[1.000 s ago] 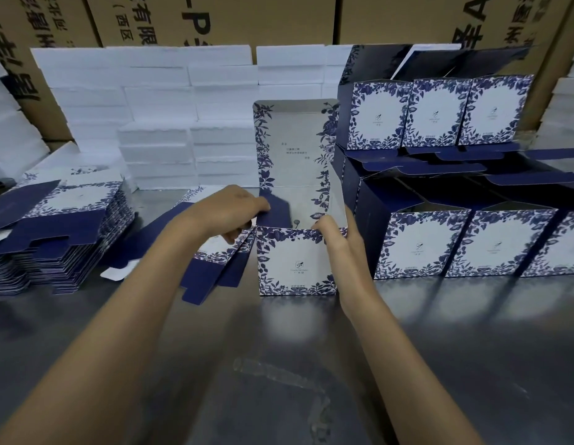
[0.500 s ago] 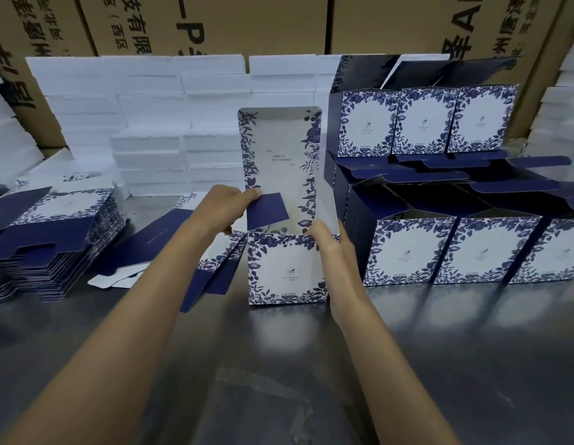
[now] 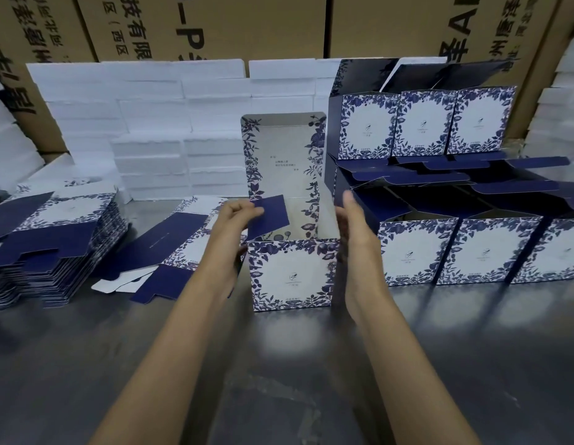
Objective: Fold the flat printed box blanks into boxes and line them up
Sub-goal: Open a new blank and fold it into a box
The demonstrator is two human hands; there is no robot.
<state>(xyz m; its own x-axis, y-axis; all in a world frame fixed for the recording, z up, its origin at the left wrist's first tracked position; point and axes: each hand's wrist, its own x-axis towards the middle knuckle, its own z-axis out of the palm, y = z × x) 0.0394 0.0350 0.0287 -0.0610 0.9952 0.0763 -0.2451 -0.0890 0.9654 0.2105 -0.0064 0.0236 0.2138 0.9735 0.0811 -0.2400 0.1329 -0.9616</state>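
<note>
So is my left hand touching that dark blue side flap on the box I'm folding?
Touching. The head view shows the left hand pinching the dark blue flap at its left edge.

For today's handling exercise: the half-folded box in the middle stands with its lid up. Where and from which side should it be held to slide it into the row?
Probably by its two side walls, hands coming from left and right. The half-folded box stands upright with its tall lid raised behind. The left hand pinches the navy side flap; the right hand lies flat at the right wall. Its printed front offers no edge.
</note>
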